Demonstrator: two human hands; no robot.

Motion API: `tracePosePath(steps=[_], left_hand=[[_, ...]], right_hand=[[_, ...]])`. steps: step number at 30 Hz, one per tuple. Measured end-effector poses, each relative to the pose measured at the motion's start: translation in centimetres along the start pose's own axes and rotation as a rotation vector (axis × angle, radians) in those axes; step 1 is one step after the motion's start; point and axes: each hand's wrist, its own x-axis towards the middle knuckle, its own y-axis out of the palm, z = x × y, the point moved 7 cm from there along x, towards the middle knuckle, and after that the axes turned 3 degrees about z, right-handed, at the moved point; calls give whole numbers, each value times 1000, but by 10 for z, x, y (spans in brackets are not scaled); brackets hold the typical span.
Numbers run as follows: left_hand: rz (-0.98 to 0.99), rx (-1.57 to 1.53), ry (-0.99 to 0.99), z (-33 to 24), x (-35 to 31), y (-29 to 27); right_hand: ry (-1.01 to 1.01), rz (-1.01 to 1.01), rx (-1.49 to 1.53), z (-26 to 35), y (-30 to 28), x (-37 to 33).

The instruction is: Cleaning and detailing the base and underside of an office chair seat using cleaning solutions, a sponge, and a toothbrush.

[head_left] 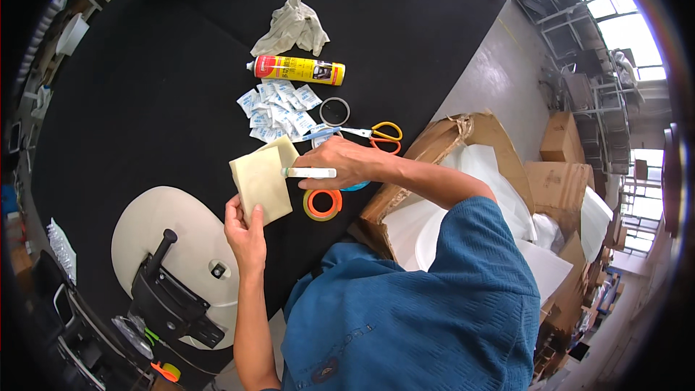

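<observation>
My left hand [246, 235] grips a pale yellow square pad [262, 187] by its lower edge, thumb on the front. A second pale yellow piece [288, 150] shows behind its upper right corner. Close to the pad's right side, my right hand [337, 161] is closed on a slim white pen-shaped tool [315, 172], whose tip is at the pad's edge. Scissors [387, 135] with yellow and orange handles lie just beyond my right hand. Nearer to me rest an orange and yellow-green tape roll [310, 210] and a blue roll [356, 187], partly hidden by my arm.
A heap of white sachets [275, 112], a dark-centred ring [347, 111], a yellow-red spray can [300, 70] and a crumpled cloth [297, 25] lie farther back on the black tabletop [166, 101]. At left sits a beige oval shell [166, 217] with a black bracket [174, 297]. An opened cardboard box [496, 130] stands right.
</observation>
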Motion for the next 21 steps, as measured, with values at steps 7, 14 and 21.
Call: tracePosePath(steps=[7, 14, 21], left_hand=[[39, 51, 35, -11, -13, 4], [8, 28, 46, -15, -23, -1], [7, 3, 63, -13, -26, -4]], right_hand=[[106, 53, -3, -2, 4, 10], [104, -7, 35, -7, 2, 8], [107, 11, 27, -10, 7, 5]])
